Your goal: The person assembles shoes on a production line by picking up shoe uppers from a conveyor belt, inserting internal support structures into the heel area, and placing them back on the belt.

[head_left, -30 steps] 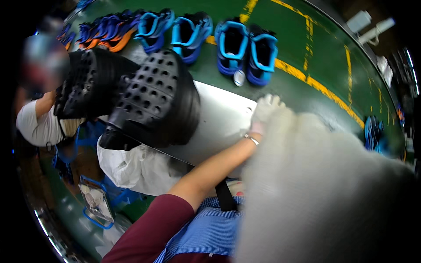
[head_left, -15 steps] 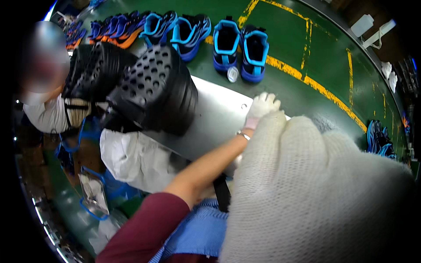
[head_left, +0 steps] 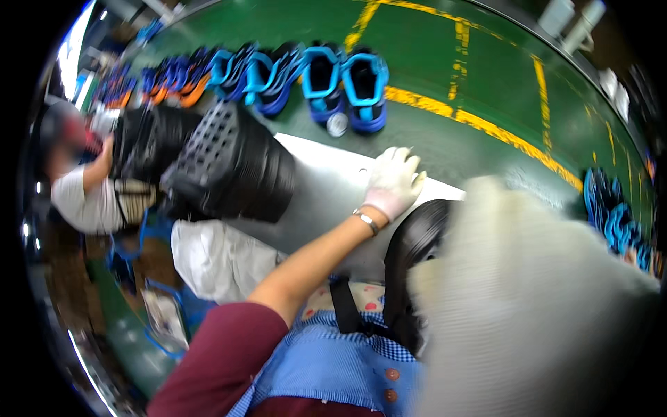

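My left hand (head_left: pixel 393 182), in a white knit glove, lies on the far edge of a bare metal tabletop (head_left: pixel 323 187) with its fingers apart. Very close to the camera, my right hand (head_left: pixel 528 299) appears as a large pale glove, smeared by motion. Beside it, a dark, glossy, curved black piece (head_left: pixel 410 254) shows at the table's near right side; the glove covers part of it. I cannot tell whether the right hand holds it. To the left on the table stand stacks of black sole-shaped pieces (head_left: pixel 240 167), the nearest with a top full of holes.
Beyond the table, a row of blue and black sports shoes (head_left: pixel 366 90) stands on the green floor (head_left: pixel 417 42) with yellow lines. More blue shoes (head_left: pixel 608 208) are at far right. A white bag (head_left: pixel 215 260) hangs at the near left edge. A co-worker (head_left: pixel 87 187) is at left.
The view has shifted. My right glove has moved rightward, uncovering the black curved piece. My left hand stays at the table's far edge, its fingers more clearly visible.
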Demonstrator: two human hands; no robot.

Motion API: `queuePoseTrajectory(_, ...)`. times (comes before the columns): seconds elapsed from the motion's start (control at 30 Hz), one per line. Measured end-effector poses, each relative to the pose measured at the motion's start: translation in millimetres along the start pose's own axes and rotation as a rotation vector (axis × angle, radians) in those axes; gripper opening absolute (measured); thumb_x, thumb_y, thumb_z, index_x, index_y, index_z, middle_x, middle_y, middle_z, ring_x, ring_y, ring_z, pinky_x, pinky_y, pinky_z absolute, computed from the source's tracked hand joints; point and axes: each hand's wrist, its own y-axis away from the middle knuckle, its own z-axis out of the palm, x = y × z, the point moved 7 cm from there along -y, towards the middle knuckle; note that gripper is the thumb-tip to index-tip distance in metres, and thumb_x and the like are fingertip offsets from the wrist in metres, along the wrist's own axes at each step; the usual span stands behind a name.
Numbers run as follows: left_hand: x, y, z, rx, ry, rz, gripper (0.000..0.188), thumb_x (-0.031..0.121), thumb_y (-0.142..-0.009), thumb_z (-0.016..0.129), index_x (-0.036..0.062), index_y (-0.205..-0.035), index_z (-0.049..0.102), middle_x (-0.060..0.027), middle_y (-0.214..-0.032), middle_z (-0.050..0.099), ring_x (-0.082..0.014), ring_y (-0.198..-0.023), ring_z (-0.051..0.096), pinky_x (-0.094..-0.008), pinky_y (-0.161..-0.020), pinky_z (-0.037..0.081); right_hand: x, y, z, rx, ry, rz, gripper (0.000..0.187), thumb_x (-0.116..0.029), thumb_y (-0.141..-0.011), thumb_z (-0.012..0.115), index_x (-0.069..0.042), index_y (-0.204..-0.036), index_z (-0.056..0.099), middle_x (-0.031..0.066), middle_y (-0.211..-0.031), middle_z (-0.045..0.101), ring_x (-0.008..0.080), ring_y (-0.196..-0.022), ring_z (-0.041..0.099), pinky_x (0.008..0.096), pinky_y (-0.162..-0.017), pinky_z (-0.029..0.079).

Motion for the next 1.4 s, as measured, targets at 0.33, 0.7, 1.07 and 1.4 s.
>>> queuePoseTrajectory(0.33, 16, -4, 22, -0.076, 0.007, -0.021, 0.026, 0.028, -0.085, 0.064, 0.0075, -0.1, 0.068, -0.0135, -0.112, 0.063, -0.0324, -0.11, 0.056, -0.0432, -0.094, 0.045, 13, 7, 6, -0.029, -0.005, -0.01, 0.028, -0.02, -0.082, 0.071, 0.003, -0.098, 0.064, 0.0153, -0.088, 0.068, 0.0268, -0.077, 0.068, 0.0356, -0.071, 0.053)
queuePoseTrajectory(0.7, 13, -6, 12, -0.002, -0.025, -0.042, 0.029, 0.027, -0.081, 0.068, 0.0055, -0.101, 0.067, -0.0144, -0.113, 0.062, -0.0327, -0.109, 0.054, -0.0438, -0.093, 0.046, 22, -9, 3, -0.027, -0.005, -0.023, 0.03, -0.018, -0.081, 0.072, 0.004, -0.1, 0.065, 0.0163, -0.09, 0.069, 0.0269, -0.078, 0.068, 0.0352, -0.072, 0.053)
queuePoseTrajectory(1.07, 26, -8, 19, 0.009, 0.001, -0.068, 0.024, 0.025, -0.082, 0.067, 0.0075, -0.099, 0.068, -0.0128, -0.109, 0.062, -0.0314, -0.109, 0.055, -0.0433, -0.093, 0.046, 25, -1, -2, -0.013, -0.003, -0.042, 0.032, -0.016, -0.08, 0.073, 0.005, -0.103, 0.066, 0.0173, -0.092, 0.069, 0.027, -0.079, 0.068, 0.0349, -0.073, 0.053)
queuePoseTrajectory(1.4, 32, -5, 12, -0.022, 0.061, -0.064, 0.025, 0.023, -0.082, 0.066, 0.0054, -0.099, 0.066, -0.0147, -0.112, 0.061, -0.0325, -0.11, 0.055, -0.0437, -0.094, 0.046, 114, 62, 61, 0.1, -0.552, 0.422, 0.029, -0.012, -0.088, 0.063, 0.003, -0.113, 0.067, 0.0169, -0.09, 0.07, 0.0239, -0.076, 0.069, 0.0312, -0.075, 0.054)
